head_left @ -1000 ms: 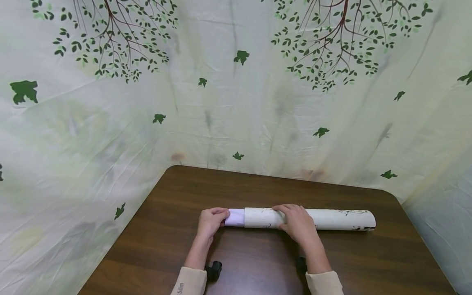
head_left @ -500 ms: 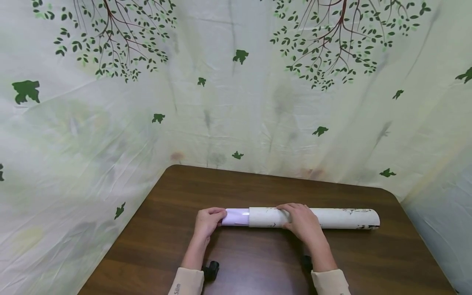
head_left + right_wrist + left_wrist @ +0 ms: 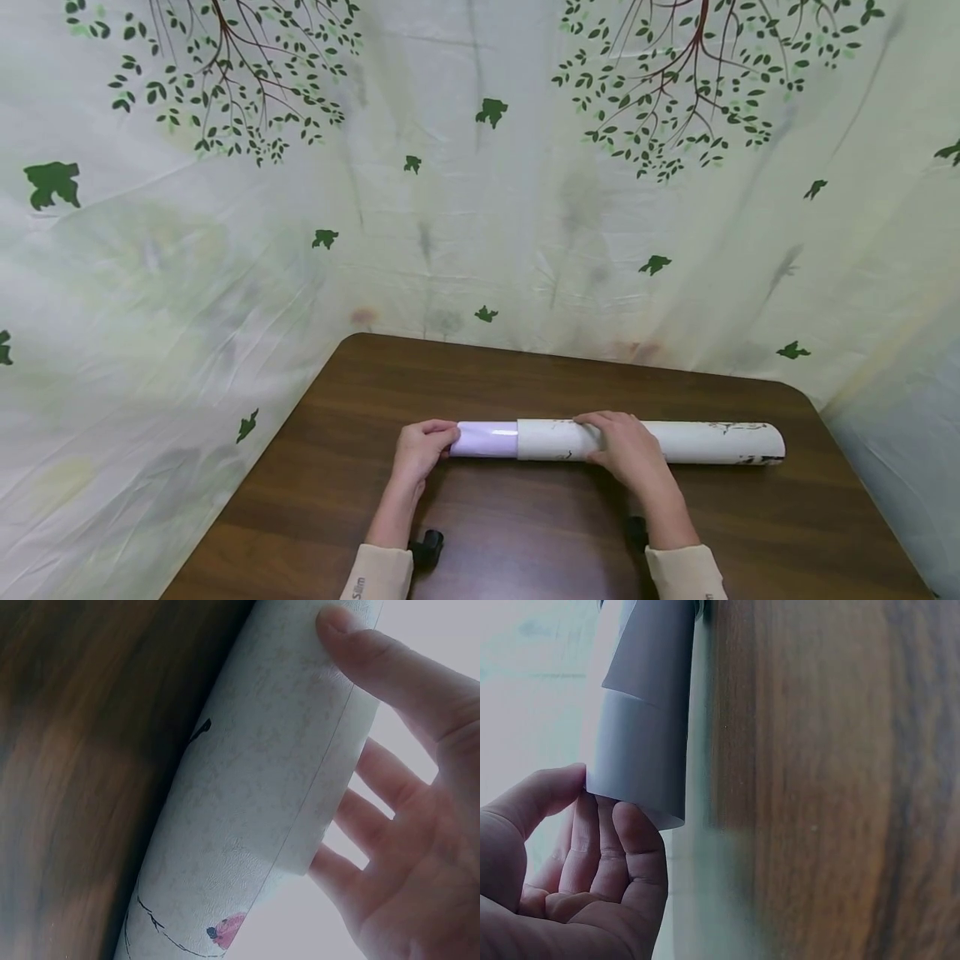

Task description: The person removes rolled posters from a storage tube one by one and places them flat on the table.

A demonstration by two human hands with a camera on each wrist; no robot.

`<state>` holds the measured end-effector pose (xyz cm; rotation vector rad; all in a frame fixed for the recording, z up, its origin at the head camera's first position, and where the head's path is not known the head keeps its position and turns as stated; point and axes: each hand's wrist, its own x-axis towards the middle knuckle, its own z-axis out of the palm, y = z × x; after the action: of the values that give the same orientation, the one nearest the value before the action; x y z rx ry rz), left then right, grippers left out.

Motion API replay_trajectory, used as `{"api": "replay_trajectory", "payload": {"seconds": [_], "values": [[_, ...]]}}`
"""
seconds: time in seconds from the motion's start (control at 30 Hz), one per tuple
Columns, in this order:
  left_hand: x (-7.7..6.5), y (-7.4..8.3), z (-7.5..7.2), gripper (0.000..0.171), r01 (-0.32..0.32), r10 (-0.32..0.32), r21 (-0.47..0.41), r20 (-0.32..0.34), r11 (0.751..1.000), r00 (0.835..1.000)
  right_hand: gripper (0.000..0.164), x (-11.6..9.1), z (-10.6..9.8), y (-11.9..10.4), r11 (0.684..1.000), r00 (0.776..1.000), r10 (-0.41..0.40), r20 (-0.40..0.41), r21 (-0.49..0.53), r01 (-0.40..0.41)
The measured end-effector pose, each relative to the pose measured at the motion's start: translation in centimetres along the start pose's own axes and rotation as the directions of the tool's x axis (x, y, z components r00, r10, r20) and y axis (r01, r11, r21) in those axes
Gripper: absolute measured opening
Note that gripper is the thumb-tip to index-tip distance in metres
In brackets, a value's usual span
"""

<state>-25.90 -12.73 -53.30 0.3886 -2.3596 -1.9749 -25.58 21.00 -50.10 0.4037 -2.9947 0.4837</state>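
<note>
A white roll printed with dark twigs lies crosswise on the table, and its textured surface shows a pink blossom in the right wrist view. My right hand grips this roll near its middle, thumb on one side and fingers on the other. Out of its left end sticks a narrower roll of smooth, pale paper, lilac-tinted in the head view. My left hand pinches that paper's free end between thumb and fingers. An overlapping paper edge shows in the left wrist view. The paper inside the printed roll is hidden.
The brown wooden table has rounded far corners. Behind it hangs a pale cloth printed with leaves and branches. Black wrist devices sit under both forearms.
The printed roll and my right hand have slid to the right. My left hand has shifted slightly left, then stayed about level. A longer stretch of pale paper shows between them.
</note>
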Motion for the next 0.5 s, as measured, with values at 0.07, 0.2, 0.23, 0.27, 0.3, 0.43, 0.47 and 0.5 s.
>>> {"api": "replay_trajectory", "payload": {"seconds": [0.07, 0.2, 0.23, 0.27, 0.3, 0.43, 0.47, 0.5], "values": [[0.10, 0.03, -0.02, 0.022, 0.004, -0.004, -0.007, 0.000, 1.000, 1.000, 0.057, 0.01, -0.14, 0.11, 1.000, 1.000, 0.005, 0.008, -0.001, -0.005], [0.22, 0.04, -0.06, 0.021, 0.005, -0.005, -0.014, -0.001, 1.000, 1.000, 0.056, 0.04, -0.27, 0.41, 1.000, 1.000, 0.009, 0.021, 0.000, -0.009], [0.22, 0.02, -0.09, 0.021, 0.004, -0.004, -0.013, -0.001, 1.000, 1.000, 0.056, 0.01, -0.32, 0.47, 1.000, 1.000, 0.009, 0.025, 0.001, -0.009], [0.21, 0.01, -0.14, 0.021, 0.002, -0.002, -0.011, -0.001, 1.000, 1.000, 0.056, -0.02, -0.38, 0.52, 1.000, 1.000, 0.011, 0.029, 0.004, -0.011], [0.18, 0.00, -0.20, 0.021, -0.001, 0.001, -0.010, -0.001, 1.000, 1.000, 0.056, -0.05, -0.44, 0.57, 1.000, 0.999, 0.012, 0.030, 0.007, -0.012], [0.07, -0.04, -0.49, 0.021, -0.003, 0.003, -0.009, -0.003, 1.000, 1.000, 0.056, -0.25, -0.59, 0.82, 1.000, 0.999, 0.015, 0.029, 0.015, -0.015], [0.03, -0.05, -0.59, 0.022, -0.002, 0.002, -0.008, -0.005, 1.000, 1.000, 0.056, -0.29, -0.60, 0.90, 1.000, 1.000, 0.014, 0.028, 0.016, -0.014], [-0.01, -0.07, -0.68, 0.021, 0.001, -0.001, -0.008, -0.006, 1.000, 1.000, 0.056, -0.33, -0.59, 1.00, 1.000, 1.000, 0.011, 0.028, 0.016, -0.012]]}}
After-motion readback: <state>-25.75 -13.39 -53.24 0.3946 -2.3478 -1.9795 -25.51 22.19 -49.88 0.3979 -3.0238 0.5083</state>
